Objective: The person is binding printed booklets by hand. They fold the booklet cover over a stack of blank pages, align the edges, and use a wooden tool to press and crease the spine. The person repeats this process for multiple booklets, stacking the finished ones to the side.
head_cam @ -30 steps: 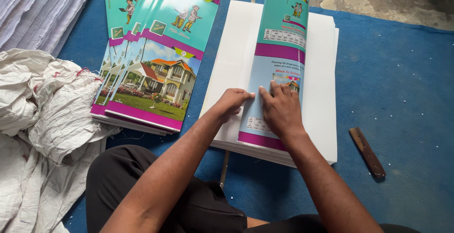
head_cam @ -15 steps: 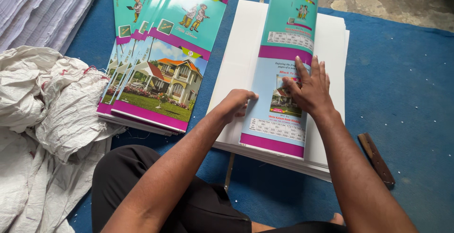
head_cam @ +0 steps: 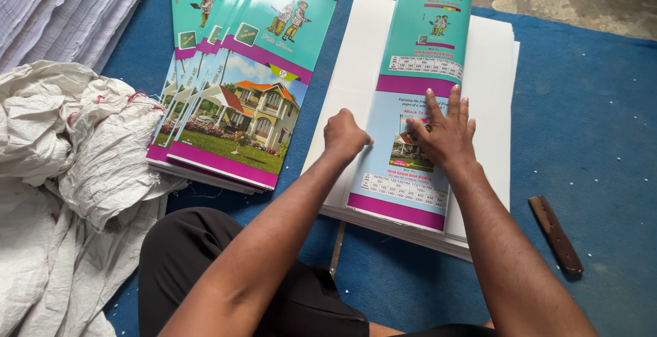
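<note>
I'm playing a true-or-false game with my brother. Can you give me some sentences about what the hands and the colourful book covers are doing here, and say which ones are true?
1. The right hand lies flat with spread fingers on the folded cover sheet. True.
2. The left hand holds the brown stick. False: the stick lies alone on the blue mat, and the left hand is curled at the cover sheet's left edge.
3. The cover sheet rests on a white paper stack. True.
4. The fanned pile of covers lies to the right of the white stack. False: it lies to its left.
5. A white woven sack lies crumpled at the left. True.
</note>
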